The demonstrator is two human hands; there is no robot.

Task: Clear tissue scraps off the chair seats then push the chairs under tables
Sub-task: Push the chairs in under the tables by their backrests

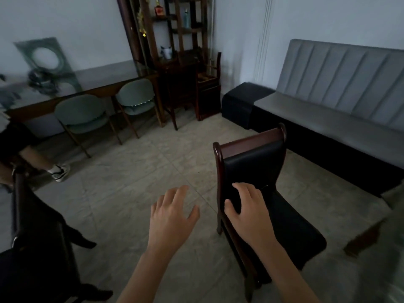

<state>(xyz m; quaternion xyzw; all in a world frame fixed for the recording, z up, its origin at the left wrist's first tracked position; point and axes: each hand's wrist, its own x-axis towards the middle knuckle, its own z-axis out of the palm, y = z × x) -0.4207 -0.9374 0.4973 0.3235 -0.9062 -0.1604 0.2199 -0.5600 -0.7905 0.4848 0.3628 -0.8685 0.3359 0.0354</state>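
Right hand (247,206) rests on black chair (284,219) at 4 o'clock, fingers bent over its backrest. Left hand (172,213), fingers spread, hovers above tiled floor (135,193) at 6 o'clock.

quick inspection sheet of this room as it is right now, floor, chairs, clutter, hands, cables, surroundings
surface: tiled floor, no tissue scraps seen on it
job's things: dark wooden chair stands out in the open floor, not under a table; no scraps seen on its seat; two green chairs sit against the long table; another dark chair at the left edge
clutter: blurred dark items on the long table, cannot identify
grippers: right hand grips the dark wooden chair's back; left hand open above the floor, holding nothing
cables: nothing seen
surroundings: grey sofa, wooden shelf with bottles, another person's leg at left
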